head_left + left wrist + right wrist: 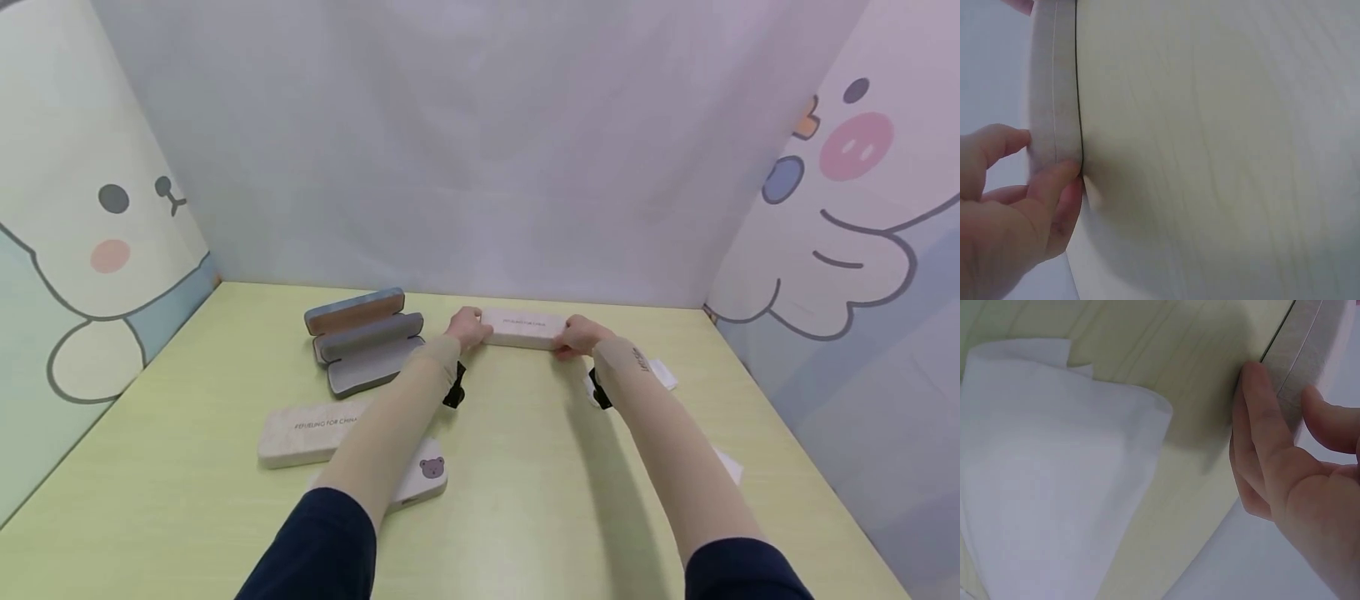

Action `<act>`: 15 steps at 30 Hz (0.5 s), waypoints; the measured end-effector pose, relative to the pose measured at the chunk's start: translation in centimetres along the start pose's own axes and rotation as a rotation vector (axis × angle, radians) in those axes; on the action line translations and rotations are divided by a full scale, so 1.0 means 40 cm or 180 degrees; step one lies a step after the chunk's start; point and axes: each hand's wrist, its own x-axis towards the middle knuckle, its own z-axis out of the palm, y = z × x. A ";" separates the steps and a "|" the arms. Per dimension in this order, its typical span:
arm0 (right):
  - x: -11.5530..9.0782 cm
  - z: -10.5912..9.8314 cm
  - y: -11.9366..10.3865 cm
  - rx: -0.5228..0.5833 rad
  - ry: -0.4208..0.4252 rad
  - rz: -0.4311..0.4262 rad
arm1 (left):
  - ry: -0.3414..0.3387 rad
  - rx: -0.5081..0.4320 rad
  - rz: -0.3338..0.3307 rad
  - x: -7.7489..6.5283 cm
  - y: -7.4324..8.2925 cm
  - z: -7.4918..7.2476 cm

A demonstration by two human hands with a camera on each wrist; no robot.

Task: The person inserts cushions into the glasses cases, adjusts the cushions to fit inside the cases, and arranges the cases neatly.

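A pale, closed glasses case with dark lettering on its lid lies lengthwise across the far part of the table. My left hand grips its left end; in the left wrist view the thumb and fingers pinch the seamed end of the case. At the opposite end, my right hand holds the case between thumb and fingers. The right wrist view shows those fingers along its lower edge, with the thumb over the top side.
Left of the hands stand opened cases, a blue-backed lid behind a grey-lined tray. Nearer lie another lettered case and a white case with a bear picture, partly behind the left forearm. White paper lies by the right wrist.
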 end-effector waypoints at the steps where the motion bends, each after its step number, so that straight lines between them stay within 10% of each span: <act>1: 0.001 -0.001 -0.001 0.0015 0.0001 0.0000 | 0.0001 -0.0004 -0.0005 0.001 0.001 0.000; 15: 0.024 0.004 -0.006 0.0017 0.0170 0.0035 | 0.0024 0.0067 0.0048 0.027 0.005 0.000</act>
